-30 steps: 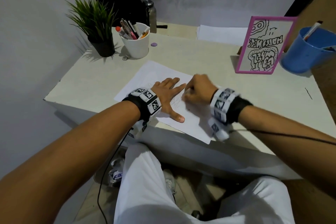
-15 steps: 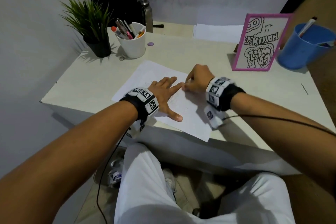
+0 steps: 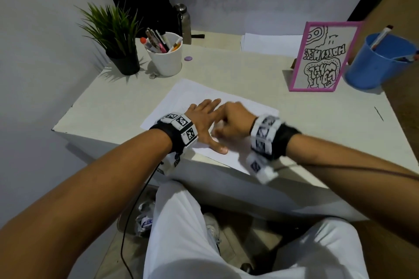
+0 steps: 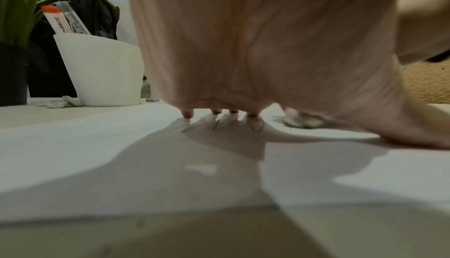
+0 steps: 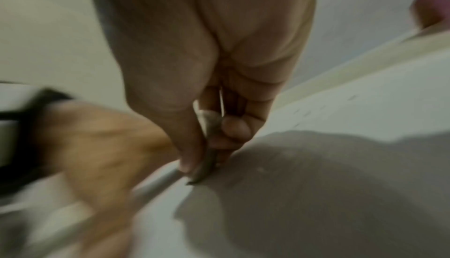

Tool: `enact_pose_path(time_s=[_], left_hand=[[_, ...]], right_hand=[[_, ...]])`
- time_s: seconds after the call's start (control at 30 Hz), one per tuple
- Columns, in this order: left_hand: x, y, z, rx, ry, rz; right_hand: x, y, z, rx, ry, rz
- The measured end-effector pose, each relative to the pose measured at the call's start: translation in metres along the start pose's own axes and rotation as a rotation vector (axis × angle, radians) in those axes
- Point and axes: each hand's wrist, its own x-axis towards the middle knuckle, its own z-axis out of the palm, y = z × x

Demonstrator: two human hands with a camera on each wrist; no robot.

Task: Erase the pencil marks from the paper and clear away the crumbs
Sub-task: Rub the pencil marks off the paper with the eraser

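Observation:
A white sheet of paper point(image 3: 186, 95) lies on the pale desk point(image 3: 113, 106) near its front edge. My left hand point(image 3: 205, 118) lies flat on the sheet with fingers spread, holding it down; faint pencil marks point(image 4: 255, 127) show by its fingertips. My right hand point(image 3: 231, 120) is blurred, just right of the left, with curled fingers that pinch a small worn eraser point(image 5: 207, 125) against the paper point(image 5: 340, 166). In the left wrist view the eraser point(image 4: 302, 120) shows as a pale blur between thumb and index finger.
A potted plant point(image 3: 113, 36) and a white pen cup point(image 3: 167, 56) stand at the back left, with a metal bottle point(image 3: 183, 22) behind. A pink-framed drawing point(image 3: 324, 56) and a blue cup point(image 3: 381, 61) stand at the right. Spare paper point(image 3: 269, 45) lies at the back.
My right hand has slid back toward me and leftward across the sheet with the eraser, now close over the left hand's thumb side. The left hand has stayed flat in place.

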Motion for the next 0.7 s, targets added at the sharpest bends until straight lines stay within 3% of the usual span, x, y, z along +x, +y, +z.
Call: enact_pose_path(time_s=[0.13, 0.23, 0.3, 0.43, 0.53, 0.6, 0.7], left_hand=[[-0.002, 0.003, -0.002, 0.006, -0.032, -0.019], [0.002, 0.001, 0.0, 0.013, -0.006, -0.009], [0.001, 0.0, 0.001, 0.015, -0.012, -0.016], [-0.002, 0.004, -0.002, 0.005, -0.033, -0.028], [0.001, 0.002, 0.0, 0.001, -0.015, -0.022], [0.002, 0.001, 0.001, 0.005, -0.015, -0.024], [0.003, 0.002, 0.001, -0.003, -0.034, -0.032]], right_hand=[[0.029, 0.021, -0.027, -0.044, 0.213, 0.161], [-0.001, -0.007, 0.005, -0.053, 0.054, -0.009], [-0.004, 0.0, -0.002, -0.048, 0.006, -0.004], [0.021, 0.024, -0.03, -0.057, 0.178, 0.161], [-0.006, 0.002, 0.001, -0.056, 0.041, 0.017], [-0.011, 0.008, -0.002, -0.05, -0.004, 0.005], [0.006, 0.03, -0.019, -0.034, 0.163, 0.121]])
